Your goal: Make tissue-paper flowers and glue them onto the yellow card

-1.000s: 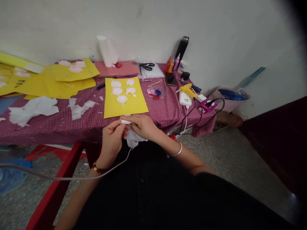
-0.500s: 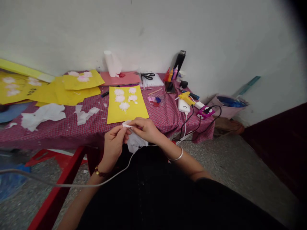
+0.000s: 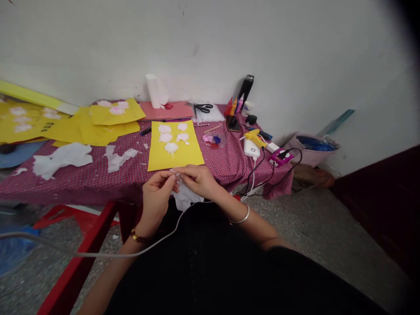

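Note:
My left hand (image 3: 157, 197) and my right hand (image 3: 197, 180) meet in front of me, just below the table's front edge. Both pinch a piece of white tissue paper (image 3: 183, 199), whose loose end hangs down between them over my black lap. Right behind my hands lies a yellow sheet (image 3: 173, 155) with several white tissue flowers (image 3: 171, 148) stuck on its far half. A white cable (image 3: 98, 254) runs from the left across my left wrist.
The table's red checked cloth (image 3: 98, 175) carries more yellow sheets (image 3: 98, 127), white tissue scraps (image 3: 59, 158), black scissors (image 3: 203, 107), a yellow glue gun (image 3: 256, 138), a white power bank (image 3: 252, 148) and paint bottles (image 3: 234, 105). A red frame (image 3: 78, 258) stands on the floor.
My head has tipped down a little, so the table sits lower in view. Both hands stay together and keep working the tissue; the fingers have shifted slightly.

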Demonstrator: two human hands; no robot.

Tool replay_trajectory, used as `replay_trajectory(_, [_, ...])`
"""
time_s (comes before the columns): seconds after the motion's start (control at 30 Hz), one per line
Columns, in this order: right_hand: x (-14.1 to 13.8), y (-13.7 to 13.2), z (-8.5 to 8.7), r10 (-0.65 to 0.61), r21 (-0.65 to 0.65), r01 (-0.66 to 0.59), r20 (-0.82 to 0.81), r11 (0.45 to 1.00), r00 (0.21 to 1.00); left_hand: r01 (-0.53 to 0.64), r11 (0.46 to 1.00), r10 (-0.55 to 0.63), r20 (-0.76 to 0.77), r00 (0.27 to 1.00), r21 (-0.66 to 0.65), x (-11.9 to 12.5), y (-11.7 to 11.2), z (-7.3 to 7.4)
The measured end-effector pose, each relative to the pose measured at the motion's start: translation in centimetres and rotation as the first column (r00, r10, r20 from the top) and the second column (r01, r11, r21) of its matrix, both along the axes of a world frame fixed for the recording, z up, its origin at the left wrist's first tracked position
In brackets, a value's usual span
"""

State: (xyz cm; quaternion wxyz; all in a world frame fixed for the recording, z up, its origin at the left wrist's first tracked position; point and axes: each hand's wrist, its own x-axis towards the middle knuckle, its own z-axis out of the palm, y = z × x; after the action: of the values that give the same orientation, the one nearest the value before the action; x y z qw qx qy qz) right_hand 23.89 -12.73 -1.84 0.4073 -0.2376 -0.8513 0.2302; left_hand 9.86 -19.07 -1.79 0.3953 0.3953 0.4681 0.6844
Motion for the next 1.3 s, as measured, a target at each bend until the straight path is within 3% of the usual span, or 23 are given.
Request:
replay_trajectory(0.4, [0.1, -0.2, 0.3, -0.078, 0.21, 0.046, 0.147, 0.977, 0.986, 0.028, 0.995, -0.011, 0.172, 0.985, -0.095, 0.2, 0.1, 1.0])
replay_trajectory(1.3, [-0.2, -0.1, -0.4, -0.051, 0.117, 0.036, 0.128, 0.993, 0.99, 0.009, 0.995, 0.005, 0.128, 0.992, -0.104, 0.0, 0.2, 0.8])
